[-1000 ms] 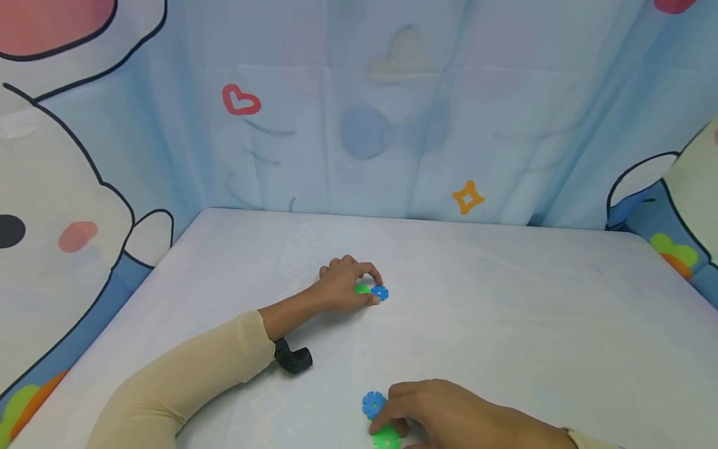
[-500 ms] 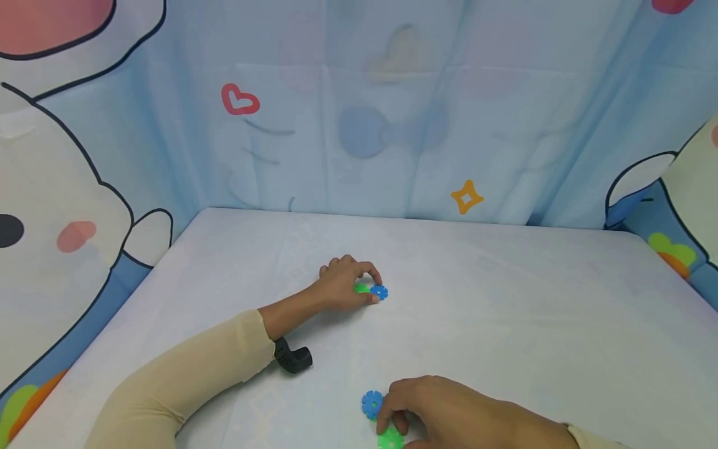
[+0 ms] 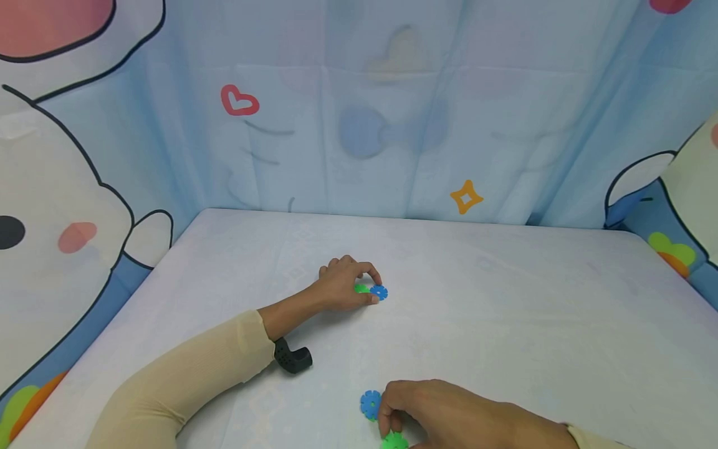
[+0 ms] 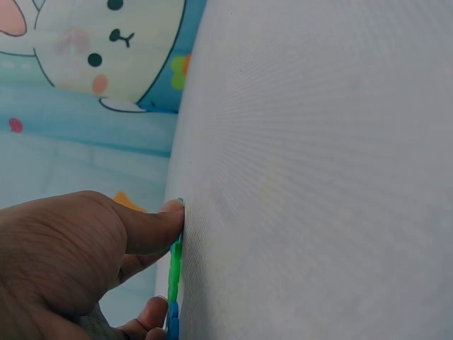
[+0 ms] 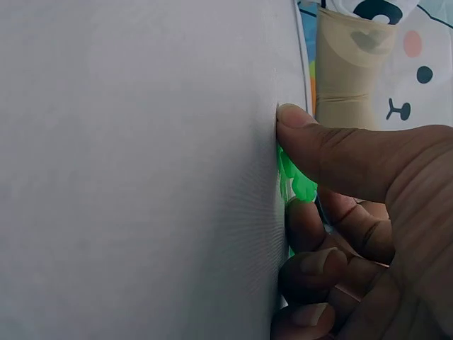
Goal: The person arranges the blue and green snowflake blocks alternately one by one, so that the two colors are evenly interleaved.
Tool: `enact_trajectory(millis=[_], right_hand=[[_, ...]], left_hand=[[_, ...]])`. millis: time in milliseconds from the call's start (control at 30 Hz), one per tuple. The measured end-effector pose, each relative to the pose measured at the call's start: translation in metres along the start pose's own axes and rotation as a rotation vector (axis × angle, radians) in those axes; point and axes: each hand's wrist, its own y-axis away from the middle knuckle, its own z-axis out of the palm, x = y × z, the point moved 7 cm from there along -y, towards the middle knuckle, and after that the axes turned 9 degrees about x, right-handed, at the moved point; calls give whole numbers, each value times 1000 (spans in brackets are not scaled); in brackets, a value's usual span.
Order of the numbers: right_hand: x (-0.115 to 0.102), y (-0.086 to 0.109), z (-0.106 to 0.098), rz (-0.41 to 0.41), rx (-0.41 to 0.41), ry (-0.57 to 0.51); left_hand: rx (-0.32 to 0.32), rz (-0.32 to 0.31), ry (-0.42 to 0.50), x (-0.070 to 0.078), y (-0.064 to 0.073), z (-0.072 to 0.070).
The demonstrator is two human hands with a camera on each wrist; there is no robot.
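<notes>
Far out on the table, my left hand pinches a small blue notched disc between thumb and index finger. A green notched disc sits beside it under the palm; in the left wrist view, a green disc and a blue one lie edge-on, flat to the cloth. Near the front, my right hand curls its thumb and fingers round a green notched disc, partly cut off by the frame. Another blue disc lies by its index fingertip. The right wrist view shows the green disc tilted behind the thumb.
A white cloth covers the table. A black wrist device sticks out below the left sleeve. Behind the table's far edge hangs a blue printed curtain, with cartoon figures on both sides.
The right fingers and the green disc have shifted slightly right and nearer the front edge. The blue disc by them has moved barely leftward. My left hand stays put.
</notes>
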Motion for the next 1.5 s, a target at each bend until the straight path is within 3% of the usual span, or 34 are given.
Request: enact_trajectory(millis=[233,433,733,867,1100,1300,1500], right_hand=[[-2,0,3,5,-58,-40],[-10,2,3,-150,-51,5],[-14,6,0,-214,-52,-5],[-12,7,-2,-206,-75,-44],[-13,8,-4,-266,-31,-13],[-9,7,-2,-218,-61,-33],[-12,7,-3,-266,-48,3]], left_hand=[[-1,-1,10,-1,0,0],[-4,-7,15,-1,0,0],[-7,-6,10,-1,0,0],[-8,-5,7,-1,0,0],[-7,-7,18,-1,0,-1],[-5,0,12,-1,0,-1],[-4,1,6,-1,0,0]])
